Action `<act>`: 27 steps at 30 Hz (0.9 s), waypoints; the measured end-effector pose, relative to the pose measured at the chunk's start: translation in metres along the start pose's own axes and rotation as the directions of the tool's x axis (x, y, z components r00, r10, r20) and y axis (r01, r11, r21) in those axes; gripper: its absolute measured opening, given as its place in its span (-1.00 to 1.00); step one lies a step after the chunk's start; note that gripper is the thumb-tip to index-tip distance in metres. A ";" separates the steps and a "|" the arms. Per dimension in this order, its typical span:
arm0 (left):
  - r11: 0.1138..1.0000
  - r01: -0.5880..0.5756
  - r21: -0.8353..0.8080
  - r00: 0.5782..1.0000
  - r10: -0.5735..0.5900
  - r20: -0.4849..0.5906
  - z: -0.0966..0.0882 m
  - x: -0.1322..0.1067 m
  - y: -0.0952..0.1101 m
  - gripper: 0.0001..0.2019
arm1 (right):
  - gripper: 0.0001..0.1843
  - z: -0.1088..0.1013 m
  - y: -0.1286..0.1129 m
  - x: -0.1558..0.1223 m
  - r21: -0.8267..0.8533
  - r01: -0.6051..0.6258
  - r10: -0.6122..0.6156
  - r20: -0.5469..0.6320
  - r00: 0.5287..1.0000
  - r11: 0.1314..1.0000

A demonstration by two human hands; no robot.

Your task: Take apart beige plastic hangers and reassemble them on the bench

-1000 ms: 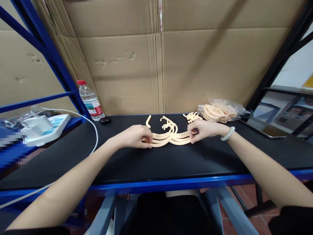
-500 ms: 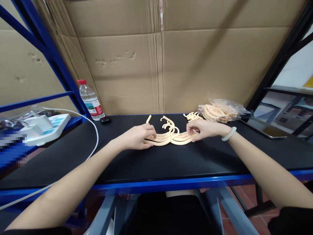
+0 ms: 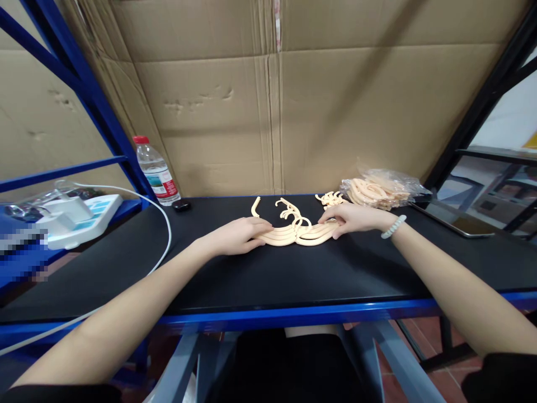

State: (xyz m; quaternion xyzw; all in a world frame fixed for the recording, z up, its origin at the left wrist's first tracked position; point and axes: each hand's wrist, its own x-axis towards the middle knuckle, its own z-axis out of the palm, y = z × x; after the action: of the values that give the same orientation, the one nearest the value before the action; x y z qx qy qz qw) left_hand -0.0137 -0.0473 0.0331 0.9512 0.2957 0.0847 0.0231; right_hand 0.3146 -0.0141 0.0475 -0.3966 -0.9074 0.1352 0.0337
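Several cream, curved plastic hanger pieces (image 3: 280, 236) lie nested together on the black tabletop, meeting in the middle near a few ring-like loops and hooks (image 3: 289, 211). My left hand (image 3: 239, 235) is closed on their left ends, thumb in front and fingers over the top. At the right ends, my right hand (image 3: 350, 218) pinches the pieces between thumb and fingers; the fingertips are partly hidden. A single short bent cream piece (image 3: 255, 207) lies just behind my left hand. Behind my right hand sits a small pile of cream hooks (image 3: 331, 198).
A clear plastic bag of cream pieces (image 3: 377, 190) rests at the back right, beside a flat dark tray-like object (image 3: 453, 221). At the back left stand a water bottle (image 3: 158, 173) and a small black object (image 3: 181, 205). A white cable (image 3: 168, 238) crosses the left side near a power strip (image 3: 90, 221).
The nested hanger pieces have shifted slightly right and lie closer together. My left fingers have straightened and now rest over their left ends; my right hand has barely moved.
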 end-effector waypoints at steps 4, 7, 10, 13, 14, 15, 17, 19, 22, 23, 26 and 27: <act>1.000 0.004 -0.002 1.000 -0.004 -0.024 0.005 0.003 -0.002 -0.65 | -0.51 0.000 0.004 0.001 0.002 0.009 -0.009 -0.013 1.000 1.000; 1.000 0.007 0.019 0.999 -0.006 -0.032 0.007 0.004 -0.002 -0.64 | -0.49 0.000 0.004 0.001 0.014 0.002 -0.002 -0.015 1.000 1.000; 1.000 -0.003 0.030 0.999 0.004 -0.040 0.007 0.004 -0.003 -0.63 | -0.48 0.000 0.006 0.000 0.016 0.010 -0.010 -0.011 1.000 1.000; 0.999 -0.023 0.025 0.997 0.024 -0.067 0.004 0.003 -0.004 -0.63 | -0.42 -0.001 0.010 0.000 0.026 0.074 -0.073 -0.035 0.997 0.997; 0.999 -0.029 0.024 0.996 0.031 -0.086 0.002 0.002 -0.005 -0.63 | -0.39 -0.002 0.012 0.000 0.027 0.090 -0.089 -0.048 0.995 0.996; 0.999 -0.035 0.024 0.993 0.037 -0.109 -0.001 0.002 -0.006 -0.63 | -0.37 -0.002 0.013 -0.001 0.028 0.096 -0.094 -0.057 0.994 0.995; 0.999 -0.032 0.032 0.984 0.037 -0.173 -0.006 0.000 -0.006 -0.66 | -0.35 -0.003 0.014 -0.003 0.021 0.076 -0.074 -0.063 0.995 0.997; 0.999 -0.005 0.052 0.969 0.018 -0.245 -0.010 0.000 -0.007 -0.68 | -0.37 -0.005 0.014 -0.004 0.008 0.040 -0.040 -0.061 0.997 0.999; 0.994 0.058 0.093 0.939 -0.022 -0.344 -0.013 -0.001 -0.009 -0.72 | -0.44 -0.006 0.013 -0.006 0.005 0.010 -0.009 -0.081 0.997 1.000; 0.992 0.076 0.103 0.927 -0.032 -0.373 -0.013 -0.001 -0.009 -0.73 | -0.47 -0.006 0.012 -0.006 0.009 0.009 -0.008 -0.103 0.995 1.000; 0.985 0.128 0.115 0.894 -0.065 -0.443 -0.013 0.000 -0.010 -0.77 | -0.59 -0.006 0.012 -0.005 0.026 0.002 0.003 -0.210 0.978 1.000; 0.982 0.151 0.111 0.885 -0.084 -0.458 -0.013 0.001 -0.009 -0.78 | -0.63 -0.006 0.012 -0.005 0.037 -0.009 0.018 -0.249 0.968 0.999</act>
State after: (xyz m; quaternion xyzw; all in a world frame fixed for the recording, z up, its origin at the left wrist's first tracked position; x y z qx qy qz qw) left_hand -0.0205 -0.0392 0.0447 0.8849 0.3557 0.2800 -0.1098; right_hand 0.3274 -0.0085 0.0503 -0.4158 -0.8908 0.1008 0.1535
